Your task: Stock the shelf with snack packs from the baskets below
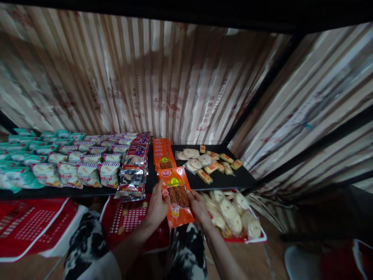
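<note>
An orange snack packet (176, 196) with a clear window showing dark sticks is held by both of my hands at the front edge of a black shelf (224, 179). My left hand (156, 205) grips its left side and my right hand (198, 204) grips its right side. Just behind the packet, a row of matching orange packets (162, 153) lies on the shelf, running towards the back.
Silver and red packets (133, 171) and rows of white, red and green bags (70, 163) fill the shelf's left. Small pale and yellow wrapped snacks (205, 161) lie at its right. Below stand red baskets (32, 225), one (233, 214) holding pale packets. Striped wrapping lines the back.
</note>
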{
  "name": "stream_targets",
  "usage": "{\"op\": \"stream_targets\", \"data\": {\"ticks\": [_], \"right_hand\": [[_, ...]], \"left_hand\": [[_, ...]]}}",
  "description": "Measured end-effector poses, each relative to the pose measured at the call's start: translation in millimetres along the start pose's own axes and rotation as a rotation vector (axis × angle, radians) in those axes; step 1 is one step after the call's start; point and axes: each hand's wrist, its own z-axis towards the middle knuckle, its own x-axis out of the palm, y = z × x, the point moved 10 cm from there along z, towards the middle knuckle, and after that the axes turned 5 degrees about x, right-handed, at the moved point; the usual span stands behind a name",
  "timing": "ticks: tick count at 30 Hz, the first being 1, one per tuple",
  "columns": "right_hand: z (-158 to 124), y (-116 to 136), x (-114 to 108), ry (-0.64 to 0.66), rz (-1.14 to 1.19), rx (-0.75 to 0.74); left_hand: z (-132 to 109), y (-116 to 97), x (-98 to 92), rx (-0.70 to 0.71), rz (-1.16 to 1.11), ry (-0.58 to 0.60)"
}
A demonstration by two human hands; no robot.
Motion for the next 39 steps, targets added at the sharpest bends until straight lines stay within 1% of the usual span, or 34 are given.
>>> {"op": "stream_targets", "data": {"ticks": [2,5,8,11,14,18,22,26,33,36,39], "right_hand": [[15.2,0.6,-4.5,-0.055,-0.106,-0.021],[37.6,9.8,-2.7,-0.088,-0.293,-0.073],[57.9,25.3,6.9,-0.094,-0.540,-0.141],[76.0,36.3,14.7,-0.118,-0.744,-0.168],[90.9,42.7,19.2,-0.140,-0.835,-0.178],[104.7,46.8,21.0,-0.159,-0.856,-0.165],[111.3,49.8,21.7,-0.184,-0.863,-0.152],[113.7,49.2,26.9,-0.175,-0.907,-0.151],[111.9,46.8,32.8,-0.214,-1.026,-0.133],[109.0,48.6,34.6,-0.252,-1.064,-0.161],[104.8,52.7,35.2,-0.298,-1.067,-0.226]], "left_hand": [[2.1,9.6,10.5,-0.039,0.030,-0.036],[15.3,20.0,16.9,-0.106,0.106,-0.071],[34.1,24.9,16.5,-0.163,0.152,-0.083],[51.7,25.9,14.0,-0.179,0.197,-0.107],[65.9,28.0,15.1,-0.177,0.254,-0.113],[78.9,37.5,19.4,-0.203,0.293,-0.111],[87.4,45.0,22.0,-0.190,0.307,-0.140],[91.3,51.6,22.2,-0.198,0.324,-0.188],[94.6,57.6,24.6,-0.187,0.352,-0.196],[94.1,62.8,25.5,-0.190,0.347,-0.201],[93.6,66.6,26.9,-0.183,0.340,-0.217]]}}
